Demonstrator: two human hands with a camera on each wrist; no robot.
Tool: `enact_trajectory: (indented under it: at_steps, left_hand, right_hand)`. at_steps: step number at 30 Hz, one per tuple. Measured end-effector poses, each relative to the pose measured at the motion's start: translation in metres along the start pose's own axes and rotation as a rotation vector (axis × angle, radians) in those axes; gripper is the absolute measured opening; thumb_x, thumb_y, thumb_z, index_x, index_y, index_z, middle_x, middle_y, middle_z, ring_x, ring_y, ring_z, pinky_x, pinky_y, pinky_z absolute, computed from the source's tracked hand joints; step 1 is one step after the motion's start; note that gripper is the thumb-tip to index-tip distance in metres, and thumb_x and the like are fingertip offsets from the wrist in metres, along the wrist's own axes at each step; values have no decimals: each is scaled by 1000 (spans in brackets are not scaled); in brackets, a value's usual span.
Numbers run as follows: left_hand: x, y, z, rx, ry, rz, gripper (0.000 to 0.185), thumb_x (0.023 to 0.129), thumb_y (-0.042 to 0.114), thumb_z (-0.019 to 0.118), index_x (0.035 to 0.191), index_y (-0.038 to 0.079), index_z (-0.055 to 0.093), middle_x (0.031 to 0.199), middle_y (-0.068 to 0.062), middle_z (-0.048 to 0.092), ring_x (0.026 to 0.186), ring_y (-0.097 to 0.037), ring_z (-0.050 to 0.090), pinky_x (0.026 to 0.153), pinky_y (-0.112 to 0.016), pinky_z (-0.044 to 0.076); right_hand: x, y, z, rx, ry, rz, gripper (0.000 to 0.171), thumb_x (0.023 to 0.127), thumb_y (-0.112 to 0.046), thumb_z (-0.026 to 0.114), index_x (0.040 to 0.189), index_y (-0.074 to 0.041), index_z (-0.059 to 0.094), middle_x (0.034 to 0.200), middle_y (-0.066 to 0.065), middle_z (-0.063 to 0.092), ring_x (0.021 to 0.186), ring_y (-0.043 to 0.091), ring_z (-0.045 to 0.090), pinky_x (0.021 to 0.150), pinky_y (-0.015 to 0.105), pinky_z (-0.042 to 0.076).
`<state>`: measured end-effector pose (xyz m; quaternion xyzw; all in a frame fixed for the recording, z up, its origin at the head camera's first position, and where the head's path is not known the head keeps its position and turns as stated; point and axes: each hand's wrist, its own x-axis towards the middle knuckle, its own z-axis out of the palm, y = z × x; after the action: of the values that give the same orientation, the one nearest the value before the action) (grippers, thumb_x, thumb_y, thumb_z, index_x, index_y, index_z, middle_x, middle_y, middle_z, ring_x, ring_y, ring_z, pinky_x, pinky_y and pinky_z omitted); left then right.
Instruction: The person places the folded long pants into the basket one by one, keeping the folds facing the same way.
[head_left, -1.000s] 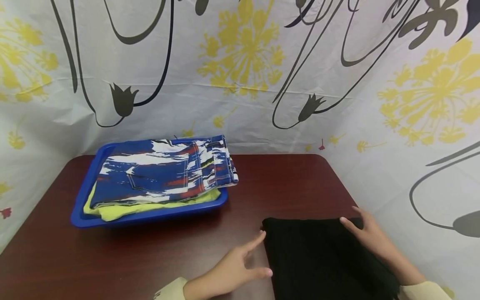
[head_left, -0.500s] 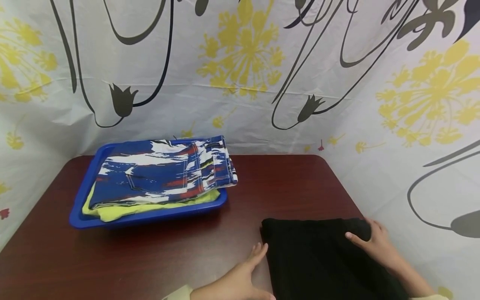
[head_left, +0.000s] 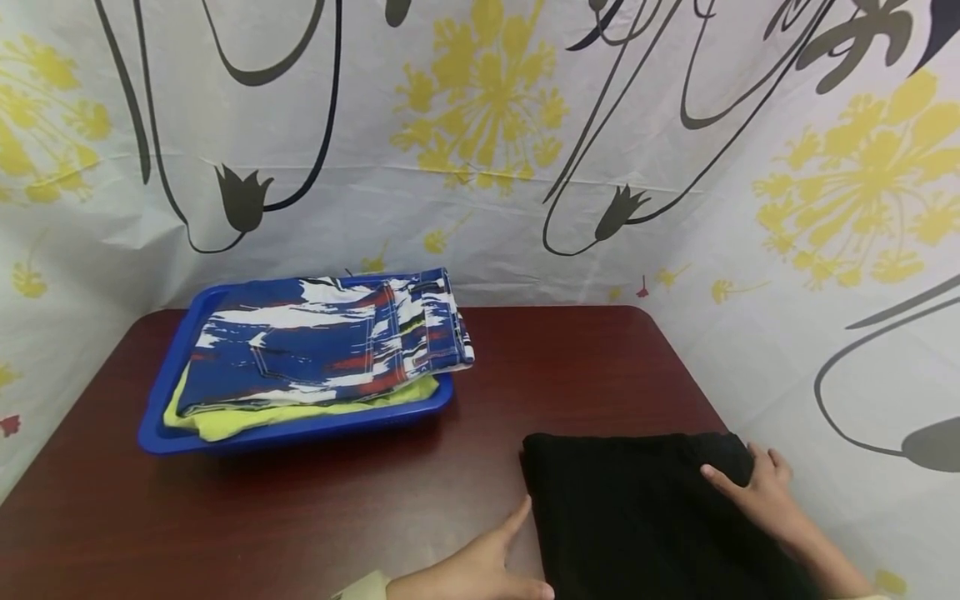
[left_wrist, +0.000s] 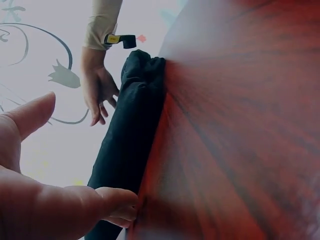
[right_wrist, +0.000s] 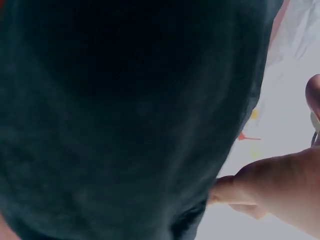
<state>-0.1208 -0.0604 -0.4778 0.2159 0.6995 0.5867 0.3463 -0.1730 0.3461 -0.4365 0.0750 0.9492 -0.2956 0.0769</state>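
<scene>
A folded black garment (head_left: 645,517) lies on the table at the lower right; what kind it is cannot be made out. Along its left edge is my left hand (head_left: 483,568), thumb and fingers spread, the fingertips at the fold. In the left wrist view the fingers reach the side of the thick black roll of cloth (left_wrist: 130,120). My right hand (head_left: 763,496) is at the far right corner, its thumb over the cloth and the other fingers beyond the edge. The right wrist view shows dark cloth (right_wrist: 125,130) filling most of the picture, with fingers (right_wrist: 240,192) at its edge.
A blue tray (head_left: 300,437) stands at the back left of the dark red table (head_left: 315,508). In it lie folded blue, white and red patterned pants (head_left: 322,346) over a yellow-green cloth (head_left: 232,423). A flower-print curtain (head_left: 330,225) hangs behind and to the right.
My left hand has moved down along the garment's left edge. My right hand has shifted right and down at the far corner. The garment's right corner has spread slightly rightward; the tray stays put.
</scene>
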Motion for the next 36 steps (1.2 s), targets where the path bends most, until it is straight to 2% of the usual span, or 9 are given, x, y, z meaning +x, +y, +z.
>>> enact_trajectory:
  at_steps: [5,8,12,15,22,26,32,36]
  left_hand:
    - [1,-4,3,-70,-39,42,98,89,45,66,155,3,7,160,-23,13,141,-43,30,108,-52,38]
    - [4,-5,4,-105,-68,70,98,90,43,65,155,1,5,159,-25,12,144,-43,23,112,-51,33]
    - [10,-4,6,-139,-98,74,100,89,45,65,154,0,5,157,-27,18,144,-39,27,112,-46,35]
    - [14,-3,6,-169,-97,44,99,89,44,66,153,-3,6,154,-30,25,141,-39,34,110,-43,38]
    - [21,-1,10,-373,-6,-70,83,91,13,67,151,-8,13,147,-36,33,136,-46,38,109,-51,37]
    - [29,0,15,-459,52,-129,80,88,6,66,149,-10,17,147,-35,33,136,-47,37,110,-55,34]
    - [41,3,22,-485,156,-154,80,85,2,68,145,-18,19,138,-35,43,132,-42,43,108,-53,37]
    - [44,7,25,-475,195,-167,77,88,6,66,142,-23,19,138,-42,38,129,-44,47,106,-54,39]
  right_hand:
    - [1,9,-1,-17,-53,29,100,99,-46,47,139,27,-8,137,54,-12,129,65,-9,96,75,19]
    - [3,16,-2,-32,-41,45,101,98,-48,46,138,29,-7,136,55,-7,128,65,-6,97,74,20]
    - [7,21,-5,-79,-29,65,104,97,-51,45,136,30,-6,135,56,-1,126,66,-1,99,72,19]
    - [10,21,-6,-115,-37,69,105,97,-52,46,136,31,-6,135,56,2,126,68,1,101,72,19]
    - [13,19,-1,-149,-3,15,99,97,-43,52,133,35,3,133,59,12,125,69,13,101,72,23]
    - [15,21,2,-183,27,-17,97,96,-41,55,130,37,7,130,60,17,122,69,18,100,72,25]
    - [19,25,8,-272,92,-61,97,91,-39,63,126,38,17,124,60,27,115,70,29,95,70,33]
    - [19,28,10,-312,114,-37,105,90,-45,63,129,38,12,123,60,26,114,70,32,93,71,34]
